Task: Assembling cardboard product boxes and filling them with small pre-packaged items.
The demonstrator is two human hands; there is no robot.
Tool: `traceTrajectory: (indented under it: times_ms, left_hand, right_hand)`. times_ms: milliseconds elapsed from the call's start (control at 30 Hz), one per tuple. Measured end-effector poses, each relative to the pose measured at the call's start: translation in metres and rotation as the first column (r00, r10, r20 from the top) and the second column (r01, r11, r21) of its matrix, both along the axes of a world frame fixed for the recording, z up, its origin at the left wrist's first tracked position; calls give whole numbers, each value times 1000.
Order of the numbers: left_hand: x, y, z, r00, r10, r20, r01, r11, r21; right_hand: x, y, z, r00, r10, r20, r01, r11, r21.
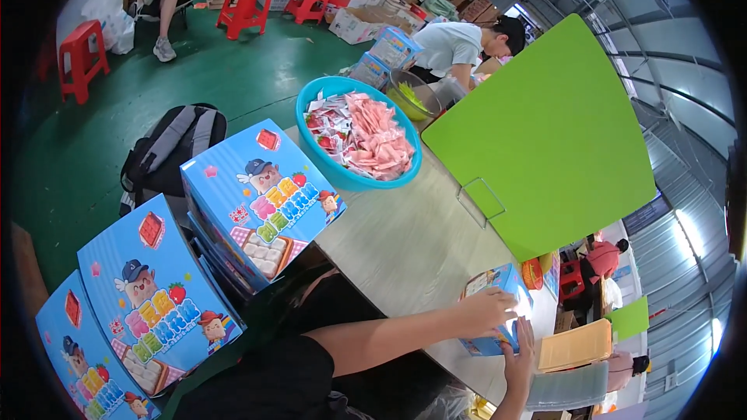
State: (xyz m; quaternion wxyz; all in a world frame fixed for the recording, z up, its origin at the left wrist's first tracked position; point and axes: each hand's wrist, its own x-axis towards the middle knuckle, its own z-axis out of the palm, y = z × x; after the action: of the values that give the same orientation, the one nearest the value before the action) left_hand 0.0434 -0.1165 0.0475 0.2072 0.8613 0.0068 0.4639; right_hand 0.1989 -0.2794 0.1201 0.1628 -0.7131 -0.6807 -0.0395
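A small blue cardboard box point(496, 278) with printed sides stands on the pale table, at the lower right. My left hand point(486, 313) reaches across from the left, its fingers curled closed at the box's upper edge. Against the near right side of that box lies my right hand point(520, 362), fingers stretched out and pressed flat. The hands nearly meet at one corner of the box, where glare hides detail. To the left, a turquoise basin point(304, 131) holds many small pink and white wrapped packets point(377, 128).
Large blue printed boxes point(261, 179) stand at the left, beside a grey-black backpack point(179, 140). A tall green board point(552, 140) rises behind the table point(381, 264), next to a wire stand point(481, 201). A co-worker point(459, 47) bends over beyond it. Red stools point(245, 8) stand on the floor.
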Motion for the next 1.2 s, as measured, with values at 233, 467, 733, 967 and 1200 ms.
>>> traceTrajectory:
  times_ms: [233, 467, 733, 967, 1200]
  left_hand:
    - [-29, -16, -21, 984, 177, -9, -172, 945, -277]
    - [-37, -21, -17, 985, 172, 11, -163, 950, -267]
    - [-40, -21, -12, 989, 147, 10, -137, 941, -309]
    - [-39, -20, -11, 983, 166, 79, -143, 961, -236]
    - [-33, -13, -4, 987, 120, 104, -106, 985, -137]
  right_hand:
    - [-8, 0, 3, 1000, -3, -6, 3, 1000, 29]
    - [-8, 1, 6, 1000, -24, -16, 24, 1000, -5]
    - [1, -5, -29, 969, -76, -234, 125, 972, 200]
    - [9, -17, -52, 925, -151, -349, 280, 891, 357]
    - [28, -17, -69, 859, -86, -505, 321, 858, 400]
